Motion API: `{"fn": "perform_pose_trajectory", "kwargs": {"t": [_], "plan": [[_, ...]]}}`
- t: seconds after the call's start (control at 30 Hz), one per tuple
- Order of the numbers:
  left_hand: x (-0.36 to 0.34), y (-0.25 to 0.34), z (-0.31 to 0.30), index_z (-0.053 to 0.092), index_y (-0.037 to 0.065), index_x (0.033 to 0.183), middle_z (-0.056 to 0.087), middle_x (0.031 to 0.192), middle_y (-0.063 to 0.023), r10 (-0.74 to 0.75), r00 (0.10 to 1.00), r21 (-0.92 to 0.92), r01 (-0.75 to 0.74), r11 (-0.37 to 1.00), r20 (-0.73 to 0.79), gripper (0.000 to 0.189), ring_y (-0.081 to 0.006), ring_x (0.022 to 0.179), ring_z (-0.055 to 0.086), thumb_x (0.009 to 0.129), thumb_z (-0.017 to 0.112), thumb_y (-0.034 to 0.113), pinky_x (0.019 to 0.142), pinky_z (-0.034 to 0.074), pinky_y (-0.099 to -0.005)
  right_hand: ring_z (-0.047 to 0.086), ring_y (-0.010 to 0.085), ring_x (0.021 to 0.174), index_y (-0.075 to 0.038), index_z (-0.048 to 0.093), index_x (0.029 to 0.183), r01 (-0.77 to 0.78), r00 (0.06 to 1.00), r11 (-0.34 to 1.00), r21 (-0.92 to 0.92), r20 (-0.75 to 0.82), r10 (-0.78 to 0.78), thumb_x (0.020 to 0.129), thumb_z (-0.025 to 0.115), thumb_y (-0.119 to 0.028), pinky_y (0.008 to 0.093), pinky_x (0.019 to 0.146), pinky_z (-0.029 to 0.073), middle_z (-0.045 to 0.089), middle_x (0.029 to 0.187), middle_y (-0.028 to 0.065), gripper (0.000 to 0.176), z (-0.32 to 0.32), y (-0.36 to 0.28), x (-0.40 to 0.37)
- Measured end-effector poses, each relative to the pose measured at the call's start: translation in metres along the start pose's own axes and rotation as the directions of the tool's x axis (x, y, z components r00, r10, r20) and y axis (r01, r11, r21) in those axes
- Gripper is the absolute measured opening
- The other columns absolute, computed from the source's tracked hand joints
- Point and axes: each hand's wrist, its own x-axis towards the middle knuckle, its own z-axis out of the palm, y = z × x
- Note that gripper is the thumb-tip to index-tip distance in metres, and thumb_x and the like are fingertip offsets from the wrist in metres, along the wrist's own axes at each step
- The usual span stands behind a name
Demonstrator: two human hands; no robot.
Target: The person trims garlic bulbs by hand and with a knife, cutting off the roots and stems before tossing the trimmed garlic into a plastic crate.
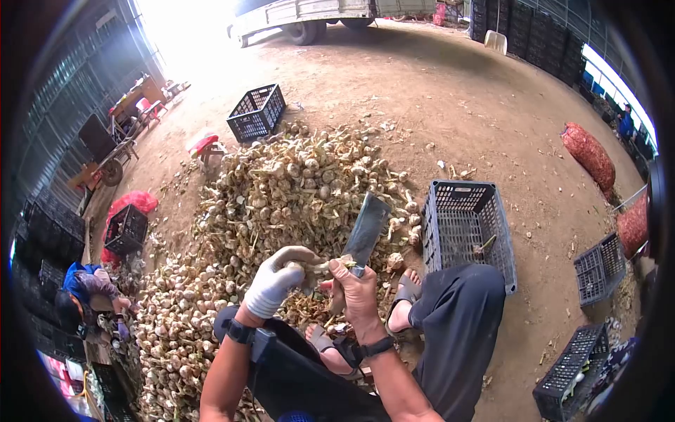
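My left hand (275, 280), in a white glove, is closed around a garlic bulb whose stem (320, 268) points right, toward my other hand. The bulb is mostly hidden by the fingers. A wide-bladed cleaver (368, 226) is gripped in my bare right hand (357, 290), its dark blade slanting up and away. The right thumb lies right at the garlic stem, close to the blade's base. Beneath and beyond both hands spreads a big heap of garlic (281, 197), with dry stalks and trimmings between my feet.
By my right knee stands a dark plastic crate (430, 235) with a bit of garlic inside. Another crate (256, 116) sits behind the heap. At left a person in blue (90, 285) crouches. Full red mesh sacks (589, 158) and more crates (600, 269) line the right side.
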Motion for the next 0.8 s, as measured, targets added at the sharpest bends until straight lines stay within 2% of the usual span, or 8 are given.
{"fn": "perform_pose_trajectory", "kwargs": {"t": [0.07, 0.13, 0.17, 0.23, 0.47, 0.53, 0.77, 0.8], "plan": [[0.000, -0.011, 0.003, 0.066, 0.002, 0.113, 0.067, 0.086, -0.0034, 0.067, 0.990, 0.298, -0.027, 0.954, -0.125, 0.029, -0.0108, 0.072, 0.061, 0.085, 0.069, 0.006, 0.066, 0.052, -0.0292, 0.049, 0.0034, 0.047, -0.005, 0.067, 0.084, 0.073, 0.997, 0.997, -0.036, -0.007, -0.073, 0.090, 0.075, -0.016, 0.0274, 0.060, 0.058, 0.055, 0.058, -0.0050, 0.015, -0.001, 0.004, 0.002], [0.001, -0.023, -0.003, 0.069, 0.005, 0.104, 0.068, 0.085, -0.0050, 0.288, 0.950, 0.685, -0.131, 0.717, -0.120, 0.022, -0.0132, 0.072, 0.063, 0.082, 0.072, 0.007, 0.067, 0.052, -0.0297, 0.049, 0.0031, 0.049, -0.005, 0.067, 0.086, 0.101, 0.995, 0.988, -0.115, 0.001, -0.101, 0.091, 0.075, -0.018, 0.0261, 0.059, 0.057, 0.057, 0.062, -0.0053, 0.016, -0.003, 0.008, 0.003], [0.002, -0.027, -0.005, 0.069, 0.005, 0.104, 0.068, 0.085, -0.0050, 0.288, 0.950, 0.683, -0.128, 0.719, -0.124, 0.022, -0.0132, 0.072, 0.063, 0.082, 0.072, 0.007, 0.067, 0.052, -0.0297, 0.049, 0.0028, 0.051, -0.005, 0.067, 0.088, 0.135, 0.991, 0.973, -0.186, 0.008, -0.136, 0.091, 0.075, -0.021, 0.0248, 0.057, 0.056, 0.058, 0.066, -0.0055, 0.018, -0.004, 0.010, 0.003], [0.003, -0.031, -0.005, 0.069, 0.005, 0.095, 0.067, 0.084, -0.0090, 0.487, 0.873, 0.811, -0.263, 0.522, -0.031, 0.017, -0.0196, 0.073, 0.066, 0.078, 0.074, 0.006, 0.068, 0.053, -0.0307, 0.051, 0.0032, 0.054, -0.003, 0.067, 0.089, 0.172, 0.985, 0.959, -0.224, 0.012, -0.173, 0.091, 0.075, -0.022, 0.0250, 0.057, 0.055, 0.060, 0.069, -0.0043, 0.021, -0.001, 0.013, 0.003], [0.003, -0.020, -0.005, 0.066, 0.005, 0.091, 0.064, 0.083, -0.0119, 0.629, 0.774, 0.833, -0.297, 0.467, -0.077, 0.018, -0.0298, 0.074, 0.066, 0.074, 0.074, 0.003, 0.067, 0.053, -0.0335, 0.052, 0.0032, 0.057, 0.000, 0.067, 0.092, 0.218, 0.973, 0.909, -0.356, 0.012, -0.228, 0.090, 0.076, -0.030, 0.0256, 0.056, 0.056, 0.059, 0.070, -0.0034, 0.031, 0.001, 0.018, -0.001], [0.003, -0.017, -0.004, 0.065, 0.006, 0.090, 0.063, 0.082, -0.0116, 0.717, 0.697, 0.897, -0.299, 0.324, -0.027, 0.019, -0.0313, 0.073, 0.065, 0.073, 0.073, 0.003, 0.065, 0.052, -0.0352, 0.052, 0.0035, 0.059, 0.000, 0.067, 0.093, 0.228, 0.973, 0.889, -0.397, 0.064, -0.221, 0.089, 0.076, -0.033, 0.0253, 0.056, 0.056, 0.059, 0.073, -0.0027, 0.035, 0.004, 0.016, -0.006], [0.004, -0.023, -0.009, 0.062, 0.008, 0.090, 0.060, 0.079, -0.0106, 0.705, 0.709, 0.945, -0.222, 0.242, -0.014, 0.022, -0.0316, 0.070, 0.063, 0.072, 0.074, 0.005, 0.061, 0.052, -0.0371, 0.053, 0.0026, 0.061, 0.000, 0.067, 0.093, 0.239, 0.971, 0.856, -0.458, 0.135, -0.199, 0.093, 0.072, -0.029, 0.0237, 0.055, 0.054, 0.059, 0.070, -0.0041, 0.030, 0.006, 0.020, -0.009], [0.004, -0.022, -0.009, 0.062, 0.008, 0.090, 0.060, 0.079, -0.0103, 0.701, 0.713, 0.954, -0.205, 0.218, -0.006, 0.023, -0.0312, 0.069, 0.063, 0.071, 0.074, 0.005, 0.061, 0.051, -0.0372, 0.053, 0.0024, 0.060, 0.000, 0.067, 0.093, 0.307, 0.951, 0.799, -0.517, 0.184, -0.246, 0.093, 0.072, -0.028, 0.0229, 0.054, 0.051, 0.059, 0.069, -0.0044, 0.028, 0.004, 0.020, -0.008]]}}
